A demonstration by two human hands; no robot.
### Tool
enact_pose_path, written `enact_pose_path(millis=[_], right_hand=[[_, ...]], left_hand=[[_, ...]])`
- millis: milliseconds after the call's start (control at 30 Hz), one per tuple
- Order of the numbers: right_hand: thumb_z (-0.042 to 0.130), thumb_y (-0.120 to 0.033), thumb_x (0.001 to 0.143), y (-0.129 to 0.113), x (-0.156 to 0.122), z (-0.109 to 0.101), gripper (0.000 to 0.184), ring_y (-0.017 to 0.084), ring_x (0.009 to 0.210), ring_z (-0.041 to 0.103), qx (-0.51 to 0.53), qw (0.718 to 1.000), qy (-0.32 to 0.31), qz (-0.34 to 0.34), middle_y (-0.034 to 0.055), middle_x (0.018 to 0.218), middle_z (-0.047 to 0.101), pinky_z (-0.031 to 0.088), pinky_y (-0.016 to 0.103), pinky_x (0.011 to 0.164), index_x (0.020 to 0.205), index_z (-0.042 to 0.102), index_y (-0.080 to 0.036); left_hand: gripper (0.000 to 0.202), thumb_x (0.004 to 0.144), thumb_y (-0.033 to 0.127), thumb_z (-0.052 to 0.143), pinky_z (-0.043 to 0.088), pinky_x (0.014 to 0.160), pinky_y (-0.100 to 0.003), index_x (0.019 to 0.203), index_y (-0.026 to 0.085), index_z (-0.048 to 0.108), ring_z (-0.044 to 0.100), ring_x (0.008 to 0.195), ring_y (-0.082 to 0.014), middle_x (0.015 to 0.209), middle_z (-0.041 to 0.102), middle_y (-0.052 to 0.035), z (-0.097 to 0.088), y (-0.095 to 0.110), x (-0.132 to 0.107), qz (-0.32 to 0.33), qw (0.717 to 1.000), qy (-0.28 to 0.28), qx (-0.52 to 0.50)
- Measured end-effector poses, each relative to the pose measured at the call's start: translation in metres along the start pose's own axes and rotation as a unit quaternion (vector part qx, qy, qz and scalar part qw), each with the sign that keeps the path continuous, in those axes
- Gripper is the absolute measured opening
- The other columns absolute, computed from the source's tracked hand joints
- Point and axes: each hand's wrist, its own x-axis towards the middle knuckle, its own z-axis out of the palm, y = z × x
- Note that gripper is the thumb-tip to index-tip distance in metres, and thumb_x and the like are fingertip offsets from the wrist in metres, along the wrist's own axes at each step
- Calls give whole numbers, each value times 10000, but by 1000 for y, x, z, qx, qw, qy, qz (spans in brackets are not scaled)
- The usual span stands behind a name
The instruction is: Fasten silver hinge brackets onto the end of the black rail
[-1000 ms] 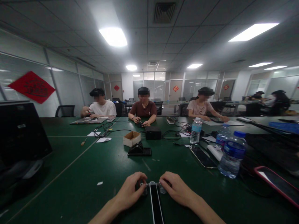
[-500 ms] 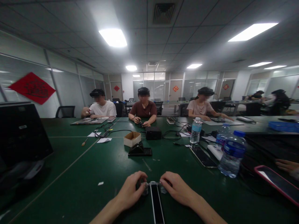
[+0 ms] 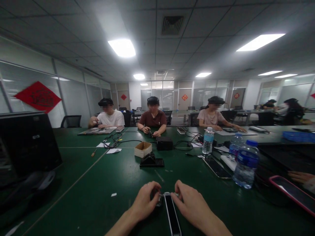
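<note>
Right now I am pinching the far end of a slim black bar (image 3: 172,218) with both hands: my left hand (image 3: 145,200) is curling narrow onto its left corner and my right hand (image 3: 191,206) onto the right, fingertips pressing small silvery bits I cannot make out clearly. The bar is lying flat on the green table (image 3: 98,196), its long axis running straight from my fingers back toward me, both hands equally near its tip. Farther out, well apart, a black stand (image 3: 151,161), a cardboard box (image 3: 143,149) and a water bottle (image 3: 245,165) are sitting.
</note>
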Motion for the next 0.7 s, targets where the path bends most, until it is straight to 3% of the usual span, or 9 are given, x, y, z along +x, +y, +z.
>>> enact_pose_path(millis=[133,267,400,500,600,700], right_hand=[[555,-336,827,-28,-6,25,267,326,962,625,-51,996,-47,49,156,1095,632,462,391,728,1057,573,-202],[511,-220,825,-20,13,39,254,351,956,630,-93,994,-23,56,190,1040,645,478,424,735,1052,587,-134],[490,-242,862,23,47,29,242,266,883,652,-116,989,12,90,160,1017,638,489,325,673,1068,560,-136],[409,-192,892,63,78,13,274,254,881,644,-147,981,29,122,175,1034,617,487,322,674,1129,517,-109],[368,-112,875,98,105,1,349,308,1013,579,-194,969,65,140,240,1163,534,468,385,772,1202,471,-47],[371,-54,848,127,124,-3,492,306,1171,458,-228,963,95,112,210,1314,432,397,405,916,1337,392,-103]], left_hand=[[146,854,137,482,463,750,-299,939,169,596,602,798,-198,875,653,-52,2,-3,2,-6,1000,29,0],[146,837,104,477,465,745,-298,909,159,592,605,782,-193,859,651,-55,1,-3,1,-7,999,49,-11],[155,851,122,483,470,733,-289,953,154,595,606,788,-188,886,649,-49,-3,-1,0,-16,999,27,-16],[173,859,143,493,472,739,-291,993,157,603,605,808,-191,925,646,-51,-5,0,0,-28,999,2,-17],[170,850,135,493,467,744,-297,971,150,612,602,802,-197,906,647,-58,-3,-2,1,-36,999,4,-11],[175,841,127,493,459,753,-297,967,154,611,601,815,-200,901,649,-58,1,-6,2,-29,999,12,-11]])
